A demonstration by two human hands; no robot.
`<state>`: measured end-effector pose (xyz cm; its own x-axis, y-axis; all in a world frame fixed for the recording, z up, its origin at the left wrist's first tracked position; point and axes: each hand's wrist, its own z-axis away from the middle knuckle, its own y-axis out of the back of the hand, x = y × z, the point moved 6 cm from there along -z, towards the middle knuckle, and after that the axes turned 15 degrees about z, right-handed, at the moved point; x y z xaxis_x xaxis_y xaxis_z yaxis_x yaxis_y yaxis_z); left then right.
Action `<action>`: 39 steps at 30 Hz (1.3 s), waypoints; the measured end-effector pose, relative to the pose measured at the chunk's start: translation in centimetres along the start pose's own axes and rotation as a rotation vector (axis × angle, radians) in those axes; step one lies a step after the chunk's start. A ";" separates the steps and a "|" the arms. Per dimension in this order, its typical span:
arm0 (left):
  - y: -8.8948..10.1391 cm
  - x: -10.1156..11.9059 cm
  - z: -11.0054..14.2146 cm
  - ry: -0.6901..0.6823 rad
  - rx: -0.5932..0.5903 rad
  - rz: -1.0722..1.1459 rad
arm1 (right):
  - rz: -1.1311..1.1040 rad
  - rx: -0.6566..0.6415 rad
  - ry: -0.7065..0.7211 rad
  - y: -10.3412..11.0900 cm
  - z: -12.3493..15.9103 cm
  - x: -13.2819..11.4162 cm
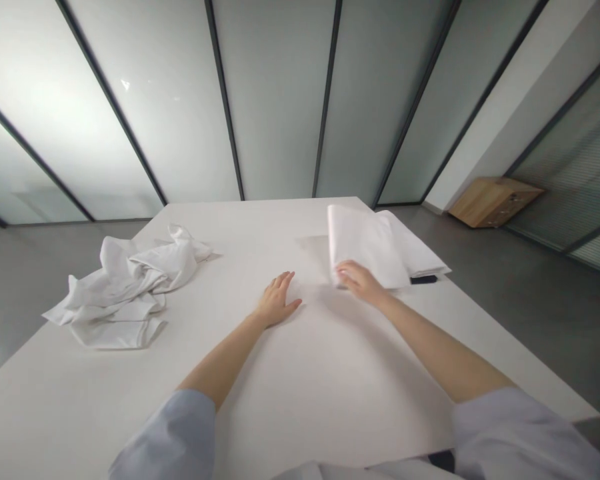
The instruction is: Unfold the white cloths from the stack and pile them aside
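My left hand (276,300) lies flat on the white table (300,387), palm down, fingers apart, holding nothing. My right hand (359,280) rests at the near edge of a folded white cloth stack (375,243) on the table's right side, fingers touching its front corner; I cannot tell whether they pinch the cloth. A crumpled pile of white garments (130,287) lies at the table's left, well apart from my left hand.
A small dark object (423,279) pokes out from under the folded stack near the table's right edge. Frosted glass panels (275,93) stand behind the table. A wooden cabinet (495,200) sits on the grey floor at far right.
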<state>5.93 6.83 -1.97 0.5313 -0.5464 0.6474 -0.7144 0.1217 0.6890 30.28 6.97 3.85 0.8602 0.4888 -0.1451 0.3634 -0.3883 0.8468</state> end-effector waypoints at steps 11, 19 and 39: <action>0.6 0.4 1.4 -0.046 -0.132 -0.083 | 0.446 -0.274 -0.483 -5.6 0.0 0.0; 0.1 1.6 1.1 -0.096 -0.097 -0.182 | 0.325 -0.375 -0.190 -6.6 0.6 -5.0; 4.6 -8.9 2.1 0.618 0.757 1.101 | -0.178 0.149 -0.447 -6.4 0.6 0.2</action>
<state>-3.03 10.56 -5.25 -0.4590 -0.0104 0.8884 -0.8380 -0.3271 -0.4368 28.33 9.02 -1.89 0.8376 0.1881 -0.5129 0.5373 -0.4530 0.7114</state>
